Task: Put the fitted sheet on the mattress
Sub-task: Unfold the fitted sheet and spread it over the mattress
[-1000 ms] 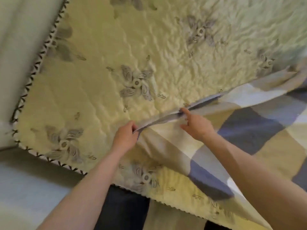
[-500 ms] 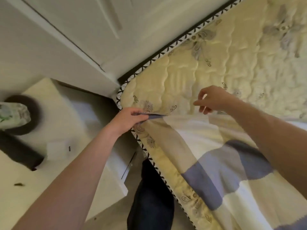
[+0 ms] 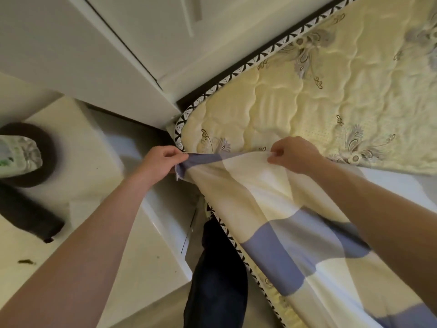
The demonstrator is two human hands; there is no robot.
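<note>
Now both grips pinch the fitted sheet (image 3: 272, 209) hem at the mattress (image 3: 307, 102) near-left corner. Left hand (image 3: 160, 164) bunches the blue corner just off the edge; right hand (image 3: 295, 153) holds the hem on top.

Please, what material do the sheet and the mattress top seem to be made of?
Sheet: thin woven fabric, probably cotton, matte; it folds softly and bunches where the left hand and right hand pinch it. Mattress: quilted padded textile with a slight sheen, puffy stitched lines, printed or woven flowers, and braided edge trim.
</note>
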